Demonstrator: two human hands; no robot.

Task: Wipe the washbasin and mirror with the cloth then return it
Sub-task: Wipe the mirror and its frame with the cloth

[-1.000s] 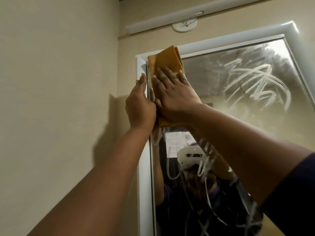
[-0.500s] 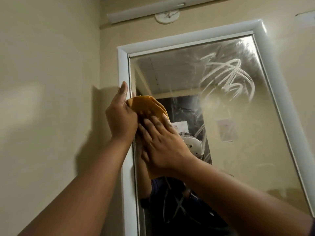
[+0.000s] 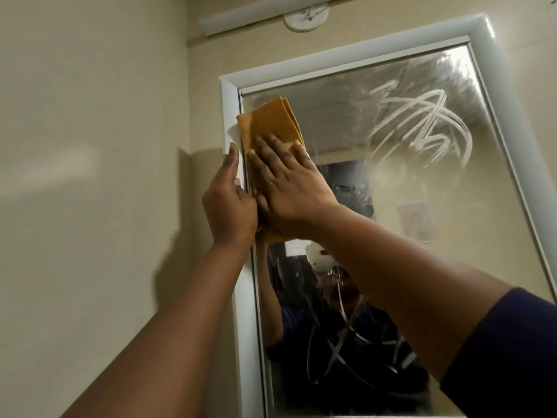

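- Since half a second ago the cloth point(image 3: 272, 131) has travelled back up the left edge of the mirror point(image 3: 391, 206), from mid-height to near the top corner.
- Right hand point(image 3: 294, 188): fingers straight and spread, pressing the folded cloth flat against the glass; it grips nothing.
- Left hand point(image 3: 230, 206): lies against the white frame point(image 3: 229, 116) just beside the cloth; whether its hidden fingers pinch the cloth's edge cannot be told.
- Step in hand, as judged: mirror wiping, partway through. Soapy streaks point(image 3: 422, 128) remain at upper right.
- Next move calls for firm, even pressure, carrying the cloth rightward across those streaks.
- Washbasin is not in view.
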